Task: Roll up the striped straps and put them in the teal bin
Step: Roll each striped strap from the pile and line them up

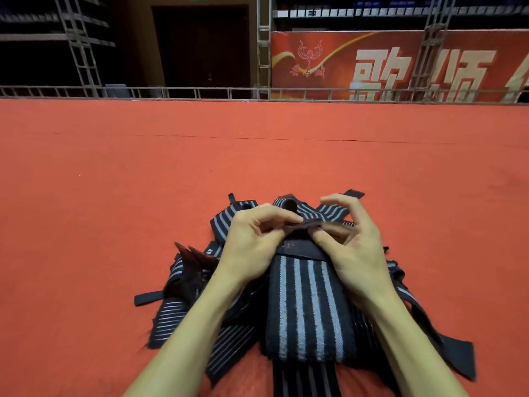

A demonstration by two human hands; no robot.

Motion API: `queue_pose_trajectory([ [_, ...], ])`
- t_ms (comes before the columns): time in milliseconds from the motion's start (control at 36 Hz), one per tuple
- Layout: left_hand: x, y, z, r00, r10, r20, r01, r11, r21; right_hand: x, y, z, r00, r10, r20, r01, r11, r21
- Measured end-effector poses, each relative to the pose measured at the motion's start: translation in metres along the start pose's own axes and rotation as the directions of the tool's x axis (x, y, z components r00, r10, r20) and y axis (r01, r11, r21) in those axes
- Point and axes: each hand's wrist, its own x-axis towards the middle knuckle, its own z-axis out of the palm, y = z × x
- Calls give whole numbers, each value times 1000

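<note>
Left hand [254, 239], right hand [355, 250]: each grip pinches the strap [306, 305]'s far end; strap points lengthwise toward the banner [315, 61], which reads 歌颂.

Orange-red carpeted floor [114, 196], flat and wide. Stretches away to a low metal truss rail [171, 92] along its far edge. Shows a thin seam [257, 138] running crosswise in the middle distance, plus a few small dark specks. Bears one loose heap of striped straps [306, 305] near the close edge, black with grey lines, crossed over one another at many angles. Spills thin-striped lengths onto the carpet at the heap's left and broader-striped ones on its far side. Carries a plain dark tab [148, 298] flat on the carpet at the left, and a wider dark flap [458, 356] at the right.
</note>
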Motion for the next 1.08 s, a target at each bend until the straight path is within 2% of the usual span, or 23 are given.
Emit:
queue_pose_trajectory([
  [139, 1, 2, -2, 1000, 21, 14, -22, 998, 62, 0, -4, 4, 999, -34, -34, 36, 998, 45],
  [278, -3, 11, -4, 994, -87, 69, 92, 993, -73, -1, -5, 3, 997, -65, -49, 66, 998, 15],
  [333, -3, 14, -5, 989, -116, 94, 124, 989, -86, 0, -5, 2, 995, -85, -58, 84, 996, -17],
  [500, -2, 17, 1, 978, -206, 41, 208, 976, -68, -2, -6, 2, 994, -87, -59, 84, 995, -53],
  [583, -2, 18, -3, 950, -303, 76, 311, 941, -130, -2, -7, 2, 994, -87, -61, 85, 996, -39],
  [639, -2, 20, -5, 939, -324, 116, 336, 936, -109, -3, -8, 3, 994, -99, -44, 97, 994, -42],
  [778, -2, 23, -8, 956, -287, 63, 291, 955, -57, -4, -11, 6, 998, -64, -15, 64, 998, 4],
  [861, -1, 22, -8, 966, -259, 15, 259, 964, -52, -4, -13, 6, 999, 47, 9, -48, 984, 169],
  [917, 0, 20, -8, 980, -199, -12, 198, 979, -38, -4, -15, 6, 988, 140, 66, -154, 931, 332],
  [944, 1, 19, -8, 988, -153, -23, 153, 988, -24, -4, -15, 6, 984, 158, 80, -177, 918, 355],
  [1083, 1, 17, -7, 992, 120, -40, -110, 974, 200, -3, -18, 10, 996, 69, 52, -77, 982, 171],
])
